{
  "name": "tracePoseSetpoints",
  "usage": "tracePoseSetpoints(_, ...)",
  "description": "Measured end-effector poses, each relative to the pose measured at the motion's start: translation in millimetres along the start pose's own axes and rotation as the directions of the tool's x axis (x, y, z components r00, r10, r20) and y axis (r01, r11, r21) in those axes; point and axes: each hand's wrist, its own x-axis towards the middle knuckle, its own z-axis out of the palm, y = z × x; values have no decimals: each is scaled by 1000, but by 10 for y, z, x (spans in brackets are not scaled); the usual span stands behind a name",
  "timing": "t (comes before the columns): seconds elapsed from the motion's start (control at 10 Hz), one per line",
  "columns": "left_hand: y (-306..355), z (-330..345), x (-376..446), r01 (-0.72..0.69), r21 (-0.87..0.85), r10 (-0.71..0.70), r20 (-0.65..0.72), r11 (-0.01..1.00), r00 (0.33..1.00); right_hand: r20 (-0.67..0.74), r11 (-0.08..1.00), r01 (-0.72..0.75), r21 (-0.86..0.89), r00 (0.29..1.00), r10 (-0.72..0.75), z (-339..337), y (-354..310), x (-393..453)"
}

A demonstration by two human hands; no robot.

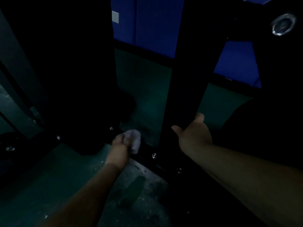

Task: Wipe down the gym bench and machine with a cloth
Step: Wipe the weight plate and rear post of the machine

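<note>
While light is poor: details stay dim.
Left hand (120, 143): grips cloth (134, 140) pressed on base bar (147, 153), wiping.
Right hand (193, 133): wraps upright post (185, 89), likely bracing.

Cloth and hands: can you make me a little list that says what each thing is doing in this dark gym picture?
place: dim gym, green floor, blue wall
left hand: grips the cloth
cloth: pale, bunched, pressed on the black base bar of the machine
right hand: holds the black upright post, thumb out to the side
bolts: shiny, along the base bar
floor near the bar: pale scuffed patch
bench: cannot tell in the dark
</note>
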Motion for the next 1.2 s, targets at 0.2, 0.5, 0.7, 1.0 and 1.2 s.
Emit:
tracePoseSetpoints(0.2,697,60,-219,3,12,-4,81,1000,997,-4,999,-18,-44,1000,18,12,-8,17)
tracePoseSetpoints(0.5,178,68,221,272,-66,-269,58,960,961,60,999,-35,20,998,33,-15,4,44)
tracePoseSetpoints(0.7,135,-59,159,452,-30,-452,12,892,892,61,998,-43,36,997,41,-21,-9,37)
tracePoseSetpoints(1.0,240,-269,-549,395,-206,-406,-11,895,914,83,996,-64,66,995,59,-44,-18,20)
tracePoseSetpoints(1.2,150,-380,-21,257,-43,-256,12,966,967,38,998,-60,14,997,59,-19,-11,35)
